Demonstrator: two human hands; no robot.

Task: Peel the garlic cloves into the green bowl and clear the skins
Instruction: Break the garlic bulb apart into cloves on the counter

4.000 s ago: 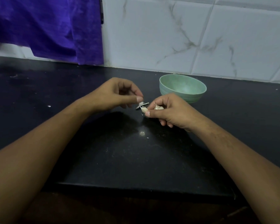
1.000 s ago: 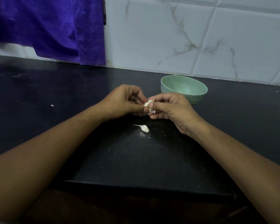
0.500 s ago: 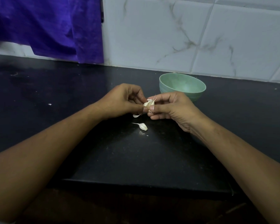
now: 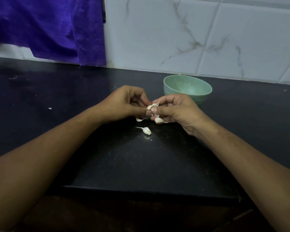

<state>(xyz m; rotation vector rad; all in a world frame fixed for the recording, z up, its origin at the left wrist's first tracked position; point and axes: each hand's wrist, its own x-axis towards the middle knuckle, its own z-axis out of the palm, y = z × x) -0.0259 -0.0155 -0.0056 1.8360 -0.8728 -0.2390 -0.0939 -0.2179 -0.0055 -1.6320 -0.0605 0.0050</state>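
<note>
Both hands: left hand (image 4: 124, 104), right hand (image 4: 176, 109) pinch one garlic clove (image 4: 150, 107)
tabletop (image 4: 141, 164): black, green bowl (image 4: 187, 86) on it
wall (image 4: 157, 39): white tile, purple cloth (image 4: 49, 27)

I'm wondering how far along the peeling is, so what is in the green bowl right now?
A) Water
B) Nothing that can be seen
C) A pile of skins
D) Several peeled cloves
B: the part of the green bowl that shows inside is bare, and the left hand and right hand pinch a garlic clove between them in front of it.
</note>
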